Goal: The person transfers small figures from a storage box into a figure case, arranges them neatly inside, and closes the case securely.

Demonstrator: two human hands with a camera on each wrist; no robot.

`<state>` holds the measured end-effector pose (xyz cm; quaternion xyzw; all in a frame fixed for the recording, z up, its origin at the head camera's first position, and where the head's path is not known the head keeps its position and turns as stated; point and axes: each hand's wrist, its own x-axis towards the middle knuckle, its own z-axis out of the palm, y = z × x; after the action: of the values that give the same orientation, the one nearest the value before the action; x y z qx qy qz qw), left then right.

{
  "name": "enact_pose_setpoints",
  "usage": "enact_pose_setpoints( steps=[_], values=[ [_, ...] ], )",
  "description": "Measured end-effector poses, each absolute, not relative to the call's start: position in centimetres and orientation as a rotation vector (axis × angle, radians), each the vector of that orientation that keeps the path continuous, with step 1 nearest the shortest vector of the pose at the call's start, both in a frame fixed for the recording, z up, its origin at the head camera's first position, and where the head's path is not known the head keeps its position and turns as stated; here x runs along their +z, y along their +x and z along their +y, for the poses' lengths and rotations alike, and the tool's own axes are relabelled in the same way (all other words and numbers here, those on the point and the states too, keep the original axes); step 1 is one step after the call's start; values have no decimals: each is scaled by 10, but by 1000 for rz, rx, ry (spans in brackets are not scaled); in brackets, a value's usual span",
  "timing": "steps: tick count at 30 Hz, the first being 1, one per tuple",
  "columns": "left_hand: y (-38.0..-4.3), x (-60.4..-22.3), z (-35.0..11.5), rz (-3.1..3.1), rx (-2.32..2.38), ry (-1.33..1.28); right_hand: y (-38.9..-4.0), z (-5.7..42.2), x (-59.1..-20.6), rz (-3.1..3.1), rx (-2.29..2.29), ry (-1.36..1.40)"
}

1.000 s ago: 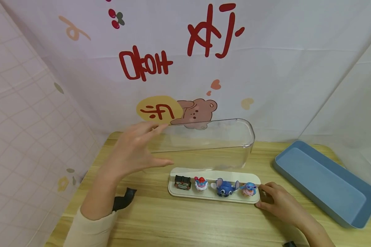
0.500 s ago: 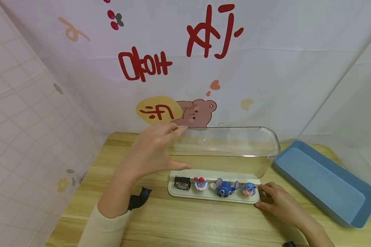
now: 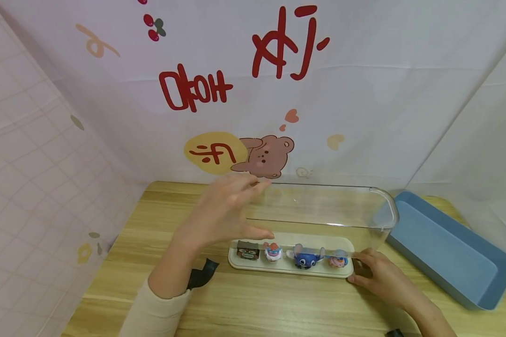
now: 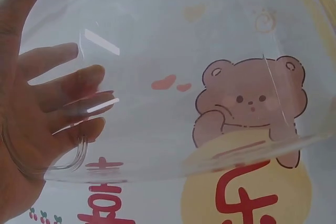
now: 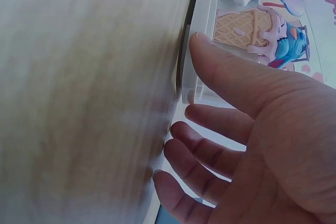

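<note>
My left hand [image 3: 219,210] grips the left end of a long clear plastic cover [image 3: 329,206], thumb in front and fingers behind; through the clear wall those fingers [image 4: 68,90] show in the left wrist view. The cover hangs above and behind a white oblong base [image 3: 286,270], its near edge overlapping the toys in view. Along the base stand a dark boxy figure [image 3: 248,252], a small red-topped white figure [image 3: 272,252], a blue big-eared figure [image 3: 306,257] and a blue figure on a pink ice cream cone [image 3: 338,260]. My right hand [image 3: 383,276] holds the base's right end, thumb [image 5: 220,66] on its near edge.
A blue rectangular tray [image 3: 447,248] lies on the wooden table [image 3: 270,309] at the right, close to the cover's right end. White printed cloth [image 3: 362,93] hangs behind the table. A black strap [image 3: 203,274] dangles from the left wrist.
My left hand has carried the clear cover to the right and lower, bringing it over the base and nearer the blue tray. The right hand and base have stayed put.
</note>
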<state>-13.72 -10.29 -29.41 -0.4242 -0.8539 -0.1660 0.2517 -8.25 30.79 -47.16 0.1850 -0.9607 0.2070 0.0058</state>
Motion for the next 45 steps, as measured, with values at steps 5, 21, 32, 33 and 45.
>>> enact_pose_setpoints(
  steps=[5,21,32,33,45],
  values=[
    [-137,-298,-100,-2333,-407,-1148,-83,307,-470,-3059,702,556],
    [-136,-305,-95,-2461,-402,-1130,-85,306,-469,-3024,743,599],
    [-136,-314,-93,-2482,-365,-1130,-84,308,-468,-3024,821,634],
    [-137,-314,-93,-2483,-367,-1130,-84,308,-468,-3026,827,631],
    [-139,-325,-92,-2485,-374,-1134,-84,309,-471,-3066,755,555]
  ],
)
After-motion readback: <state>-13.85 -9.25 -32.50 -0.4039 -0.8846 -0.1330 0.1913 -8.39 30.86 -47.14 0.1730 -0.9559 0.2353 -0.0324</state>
